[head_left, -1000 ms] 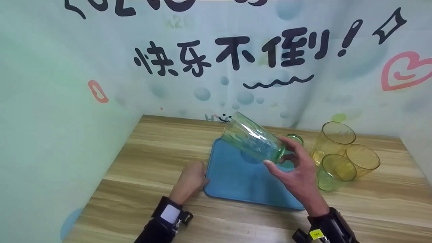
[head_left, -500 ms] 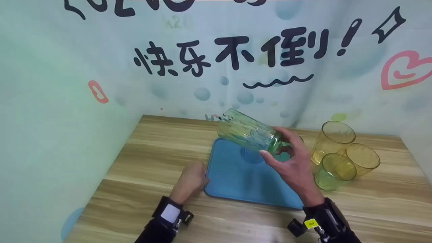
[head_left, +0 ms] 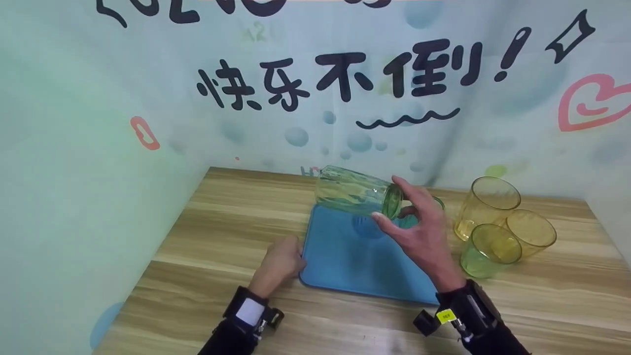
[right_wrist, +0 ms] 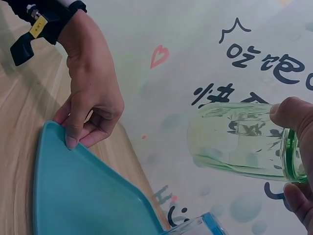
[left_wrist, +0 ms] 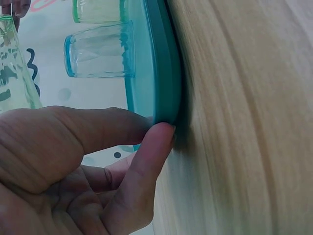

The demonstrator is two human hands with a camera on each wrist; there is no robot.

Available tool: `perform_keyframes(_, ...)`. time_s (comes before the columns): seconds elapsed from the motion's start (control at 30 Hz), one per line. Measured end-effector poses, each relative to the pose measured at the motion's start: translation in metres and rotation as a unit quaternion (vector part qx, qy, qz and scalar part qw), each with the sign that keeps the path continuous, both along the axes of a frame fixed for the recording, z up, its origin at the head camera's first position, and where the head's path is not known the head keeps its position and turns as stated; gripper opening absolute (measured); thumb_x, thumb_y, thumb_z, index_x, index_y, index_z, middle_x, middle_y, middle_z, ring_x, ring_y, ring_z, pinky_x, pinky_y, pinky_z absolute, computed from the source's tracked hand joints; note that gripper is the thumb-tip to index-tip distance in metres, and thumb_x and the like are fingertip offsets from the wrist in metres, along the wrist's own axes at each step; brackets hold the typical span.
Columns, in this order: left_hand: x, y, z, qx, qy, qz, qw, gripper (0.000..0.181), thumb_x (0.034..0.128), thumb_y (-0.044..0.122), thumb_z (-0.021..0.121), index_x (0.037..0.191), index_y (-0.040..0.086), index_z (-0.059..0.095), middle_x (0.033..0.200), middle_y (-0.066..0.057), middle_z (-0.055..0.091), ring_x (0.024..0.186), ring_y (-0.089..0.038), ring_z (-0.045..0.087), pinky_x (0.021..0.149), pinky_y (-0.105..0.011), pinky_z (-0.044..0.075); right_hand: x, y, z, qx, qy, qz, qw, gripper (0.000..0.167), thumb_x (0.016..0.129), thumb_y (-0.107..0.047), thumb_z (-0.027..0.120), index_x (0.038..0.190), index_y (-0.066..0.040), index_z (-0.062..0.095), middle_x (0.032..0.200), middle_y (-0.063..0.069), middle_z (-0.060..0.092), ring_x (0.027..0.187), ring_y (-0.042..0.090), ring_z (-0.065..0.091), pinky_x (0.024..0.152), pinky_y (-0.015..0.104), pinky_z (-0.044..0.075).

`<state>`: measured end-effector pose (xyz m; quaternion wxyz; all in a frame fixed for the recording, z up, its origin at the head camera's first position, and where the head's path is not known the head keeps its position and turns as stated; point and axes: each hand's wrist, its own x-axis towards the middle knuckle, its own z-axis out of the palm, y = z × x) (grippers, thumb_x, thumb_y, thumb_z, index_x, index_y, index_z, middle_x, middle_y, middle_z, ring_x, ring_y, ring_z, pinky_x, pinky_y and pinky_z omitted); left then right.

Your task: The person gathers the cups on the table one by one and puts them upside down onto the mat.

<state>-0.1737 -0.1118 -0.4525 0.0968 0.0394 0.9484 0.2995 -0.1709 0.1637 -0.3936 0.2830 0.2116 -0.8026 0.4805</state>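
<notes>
My right hand (head_left: 424,227) grips a clear green drinking glass (head_left: 352,193) by its base. The glass lies nearly level above the far part of a blue tray (head_left: 345,266), its mouth toward the left. My left hand (head_left: 278,261) pinches the tray's left rim between thumb and finger, as the left wrist view shows closely. On the tray a blue glass (left_wrist: 100,51) stands, with another green glass (left_wrist: 100,10) beyond it. In the head view, the held glass and my right hand partly hide both.
Right of the tray, two amber glasses (head_left: 493,197) and a green-and-yellow glass (head_left: 485,261) stand close together on the wooden table (head_left: 212,231). A printed cloth backdrop (head_left: 276,143) rises behind the table's far edge.
My right hand has shifted left and up a little. The held glass has turned from a clear slope to almost level. My left hand stays at the tray's rim.
</notes>
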Motion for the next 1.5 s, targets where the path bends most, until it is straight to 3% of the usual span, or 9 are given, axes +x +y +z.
perform_keyframes(0.37, 0.000, 0.000, 0.000, 0.006, -0.012, 0.010, 0.9999, 0.042, 0.0778, -0.009, 0.062, 0.053, 0.015, 0.039, 0.048, 0.007, 0.036, 0.043, -0.010, 0.037, 0.040, -0.023, 0.027, -0.006, -0.009, 0.004, 0.018, -0.004, -0.001, 0.9998, 0.073, 0.082, -0.022, 0.087, 0.147, -0.013, 0.054, 0.123, 0.006, 0.061, 0.090, 0.016, 0.057, 0.073, 0.029, 0.052)
perform_keyframes(0.6, -0.001, -0.001, -0.003, 0.005, 0.026, -0.021, 0.9994, 0.043, 0.0737, -0.011, 0.061, 0.054, 0.016, 0.034, 0.050, 0.008, 0.030, 0.046, -0.010, 0.033, 0.043, -0.024, 0.024, -0.012, -0.016, 0.005, 0.036, 0.011, -0.007, 0.9993, 0.072, 0.083, -0.023, 0.087, 0.146, -0.012, 0.056, 0.118, 0.007, 0.061, 0.083, 0.019, 0.054, 0.073, 0.033, 0.046)
perform_keyframes(0.73, -0.001, -0.001, -0.003, 0.005, 0.024, -0.020, 0.9995, 0.043, 0.0744, -0.011, 0.062, 0.054, 0.016, 0.036, 0.050, 0.007, 0.032, 0.046, -0.010, 0.035, 0.043, -0.024, 0.026, -0.015, -0.019, 0.005, 0.035, 0.013, -0.004, 0.9993, 0.070, 0.084, -0.022, 0.086, 0.146, -0.012, 0.056, 0.115, 0.007, 0.061, 0.079, 0.023, 0.053, 0.072, 0.033, 0.044)
perform_keyframes(0.97, -0.001, -0.001, -0.002, 0.011, 0.000, -0.009, 0.9999, 0.042, 0.0751, -0.011, 0.062, 0.054, 0.016, 0.037, 0.049, 0.007, 0.033, 0.045, -0.010, 0.036, 0.041, -0.024, 0.026, -0.020, -0.022, 0.005, 0.028, 0.007, -0.002, 0.9996, 0.069, 0.083, -0.023, 0.086, 0.145, -0.012, 0.057, 0.115, 0.008, 0.062, 0.079, 0.024, 0.053, 0.073, 0.036, 0.045)
perform_keyframes(1.33, -0.001, -0.002, -0.003, 0.018, 0.002, -0.009, 0.9998, 0.042, 0.0741, -0.011, 0.063, 0.053, 0.015, 0.038, 0.049, 0.008, 0.034, 0.044, -0.010, 0.035, 0.041, -0.023, 0.026, -0.026, -0.027, 0.009, 0.024, -0.014, -0.009, 0.9996, 0.072, 0.082, -0.027, 0.087, 0.144, -0.006, 0.056, 0.120, 0.008, 0.063, 0.087, 0.020, 0.054, 0.076, 0.042, 0.050)
perform_keyframes(1.5, -0.001, -0.002, -0.003, 0.019, 0.011, -0.009, 0.9997, 0.042, 0.0726, -0.012, 0.060, 0.053, 0.016, 0.036, 0.049, 0.008, 0.032, 0.044, -0.009, 0.034, 0.041, -0.023, 0.025, -0.030, -0.030, 0.010, 0.023, -0.016, -0.003, 0.9996, 0.071, 0.083, -0.027, 0.087, 0.142, -0.003, 0.056, 0.120, 0.010, 0.063, 0.093, 0.017, 0.054, 0.077, 0.037, 0.050)
